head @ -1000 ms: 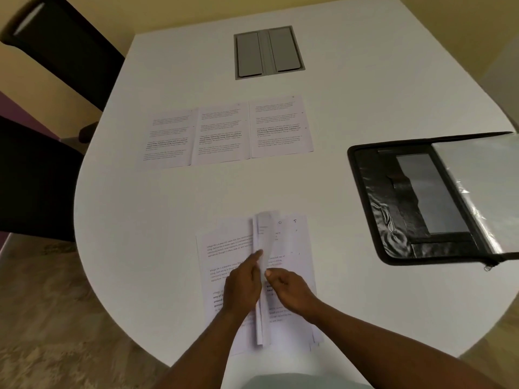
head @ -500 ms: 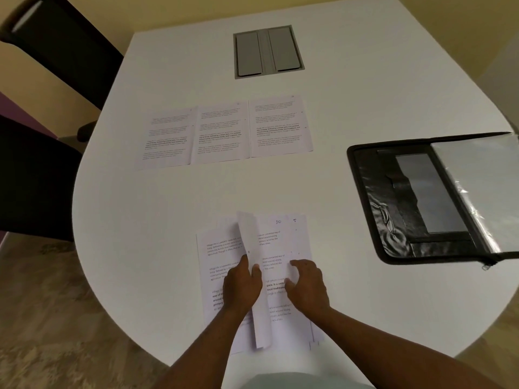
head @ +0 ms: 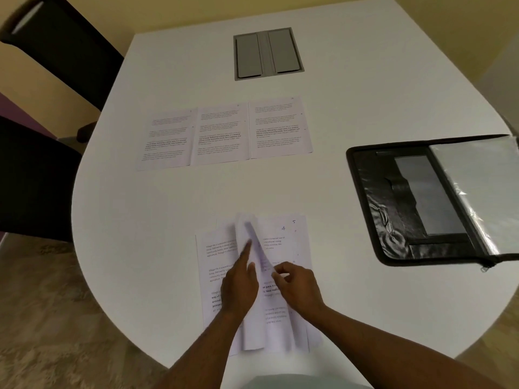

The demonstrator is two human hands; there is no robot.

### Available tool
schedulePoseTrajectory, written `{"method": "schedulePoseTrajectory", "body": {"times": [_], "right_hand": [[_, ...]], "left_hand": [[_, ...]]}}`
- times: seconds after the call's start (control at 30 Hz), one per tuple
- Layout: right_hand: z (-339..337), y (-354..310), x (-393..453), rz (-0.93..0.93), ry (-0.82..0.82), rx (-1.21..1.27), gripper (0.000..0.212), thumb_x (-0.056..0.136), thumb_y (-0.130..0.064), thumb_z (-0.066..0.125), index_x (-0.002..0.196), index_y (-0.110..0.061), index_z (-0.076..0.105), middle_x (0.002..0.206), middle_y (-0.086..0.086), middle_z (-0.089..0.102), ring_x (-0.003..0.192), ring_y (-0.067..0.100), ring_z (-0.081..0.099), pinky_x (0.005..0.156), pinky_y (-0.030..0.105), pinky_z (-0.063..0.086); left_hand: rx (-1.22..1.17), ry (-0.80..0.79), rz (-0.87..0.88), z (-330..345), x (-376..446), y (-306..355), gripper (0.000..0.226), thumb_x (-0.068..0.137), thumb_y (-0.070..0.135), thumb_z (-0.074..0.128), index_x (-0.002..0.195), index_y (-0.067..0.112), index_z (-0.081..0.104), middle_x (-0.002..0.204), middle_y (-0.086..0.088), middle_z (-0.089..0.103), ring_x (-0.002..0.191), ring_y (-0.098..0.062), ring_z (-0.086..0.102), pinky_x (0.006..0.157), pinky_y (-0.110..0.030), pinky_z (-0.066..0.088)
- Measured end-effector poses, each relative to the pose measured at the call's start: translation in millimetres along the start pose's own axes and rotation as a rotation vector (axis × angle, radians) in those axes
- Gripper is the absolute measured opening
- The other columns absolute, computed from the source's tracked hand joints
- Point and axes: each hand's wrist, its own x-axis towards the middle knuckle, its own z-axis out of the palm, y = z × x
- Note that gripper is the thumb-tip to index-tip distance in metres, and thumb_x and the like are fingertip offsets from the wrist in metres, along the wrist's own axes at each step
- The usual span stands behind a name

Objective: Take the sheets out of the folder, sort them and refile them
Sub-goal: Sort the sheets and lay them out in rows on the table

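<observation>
A loose pile of printed sheets (head: 292, 242) lies at the near edge of the white table (head: 168, 206), some marked with handwritten numbers at the top. My left hand (head: 241, 284) rests on the pile's left half, index finger stretched along a raised, blurred sheet (head: 254, 242). My right hand (head: 297, 284) pinches that sheet's right edge between thumb and fingers. Three printed sheets (head: 222, 133) lie side by side further back. The black zip folder (head: 393, 203) lies open at the right, its clear plastic sleeves (head: 483, 186) turned to the right.
A grey cable hatch (head: 266, 53) is set into the table at the back. Two dark chairs (head: 33, 175) stand along the left side. The table's rounded edge runs close to my body; beige floor shows below.
The right hand has lifted off the pile and now pinches the raised sheet's edge. The left index finger has stretched out along that sheet, which has swung rightward.
</observation>
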Motion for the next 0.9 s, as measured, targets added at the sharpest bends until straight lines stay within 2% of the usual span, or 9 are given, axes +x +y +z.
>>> {"method": "schedulePoseTrajectory", "body": {"times": [0.07, 0.2, 0.27, 0.33, 0.4, 0.53, 0.7, 0.77, 0.9], "right_hand": [[1.8, -2.6, -1.8, -0.026, -0.005, 0.008, 0.013, 0.094, -0.032, 0.063, 0.09, -0.023, 0.071, 0.08, -0.02, 0.065, 0.068, -0.007, 0.061, 0.063, 0.002, 0.041], [4.4, -1.3, -2.1, -0.032, -0.114, 0.039, 0.029, 0.097, -0.037, 0.056, 0.068, -0.035, 0.061, 0.059, -0.023, 0.057, 0.058, -0.003, 0.055, 0.062, 0.011, 0.04], [4.4, 4.7, -0.7, 0.052, -0.018, 0.016, 0.016, 0.096, -0.035, 0.058, 0.091, -0.027, 0.07, 0.084, -0.016, 0.065, 0.076, -0.002, 0.059, 0.074, 0.014, 0.046], [2.1, 10.7, 2.5, 0.214, 0.103, -0.052, 0.035, 0.093, -0.031, 0.061, 0.125, -0.016, 0.059, 0.118, 0.0, 0.062, 0.108, 0.015, 0.06, 0.096, 0.027, 0.047], [-1.6, 12.8, 5.8, 0.318, 0.091, -0.072, 0.048, 0.091, -0.028, 0.063, 0.135, -0.013, 0.048, 0.129, 0.006, 0.057, 0.117, 0.022, 0.056, 0.101, 0.034, 0.046], [-5.9, 11.6, 11.3, 0.355, 0.048, 0.045, 0.041, 0.09, -0.023, 0.065, 0.128, -0.015, 0.05, 0.119, 0.002, 0.062, 0.103, 0.019, 0.062, 0.09, 0.03, 0.052], [-5.8, 10.8, 14.8, 0.326, 0.098, -0.016, 0.015, 0.09, -0.029, 0.066, 0.082, -0.02, 0.058, 0.083, -0.007, 0.065, 0.075, 0.011, 0.063, 0.074, 0.03, 0.056], [-8.3, 12.0, 15.9, 0.337, 0.113, -0.017, 0.019, 0.09, -0.028, 0.067, 0.074, -0.021, 0.058, 0.075, -0.007, 0.064, 0.069, 0.009, 0.061, 0.067, 0.027, 0.054], [-29.9, 9.8, 18.3, 0.331, 0.182, -0.009, 0.02, 0.091, -0.025, 0.065, 0.075, -0.017, 0.058, 0.071, -0.009, 0.058, 0.065, 0.006, 0.052, 0.057, 0.021, 0.039]], "left_hand": [[-0.073, -0.01, -0.051, 0.9, 0.4, 1.7, 0.041, 0.097, 0.048, 0.043, 0.131, 0.031, 0.056, 0.119, 0.004, 0.067, 0.103, -0.016, 0.065, 0.083, -0.02, 0.047], [-0.123, -0.018, -0.101, 1.0, 2.0, 1.4, 0.044, 0.088, 0.062, 0.052, 0.106, 0.026, 0.068, 0.103, 0.01, 0.071, 0.093, -0.012, 0.066, 0.081, -0.029, 0.054], [-0.129, -0.006, -0.126, 1.4, 3.9, 0.9, 0.029, 0.094, 0.042, 0.056, 0.108, 0.02, 0.067, 0.106, 0.004, 0.071, 0.095, -0.015, 0.066, 0.076, -0.024, 0.051], [-0.142, 0.005, -0.138, 2.0, 4.5, 0.8, 0.025, 0.097, 0.031, 0.053, 0.111, 0.015, 0.065, 0.11, 0.0, 0.069, 0.1, -0.02, 0.065, 0.077, -0.022, 0.047], [-0.134, 0.014, -0.14, 0.3, 2.7, 5.2, 0.03, 0.098, 0.029, 0.051, 0.116, 0.009, 0.063, 0.116, -0.002, 0.067, 0.106, -0.023, 0.063, 0.079, -0.021, 0.042], [-0.126, 0.017, -0.142, 0.7, 2.1, 6.1, 0.032, 0.099, 0.029, 0.049, 0.12, 0.007, 0.06, 0.121, -0.003, 0.065, 0.107, -0.024, 0.062, 0.08, -0.021, 0.042], [-0.129, 0.033, -0.14, -1.5, 1.4, 8.6, 0.034, 0.099, 0.027, 0.05, 0.122, 0.003, 0.059, 0.118, -0.001, 0.063, 0.107, -0.021, 0.061, 0.08, -0.02, 0.04], [-0.134, 0.031, -0.122, -1.8, 2.0, 6.0, 0.032, 0.099, 0.027, 0.05, 0.119, 0.005, 0.06, 0.115, 0.005, 0.061, 0.103, -0.016, 0.061, 0.084, -0.022, 0.046], [-0.078, 0.043, -0.111, -2.2, 8.8, -3.0, 0.031, 0.098, 0.027, 0.049, 0.114, 0.004, 0.062, 0.105, -0.01, 0.07, 0.094, -0.026, 0.067, 0.08, -0.031, 0.054]]}}
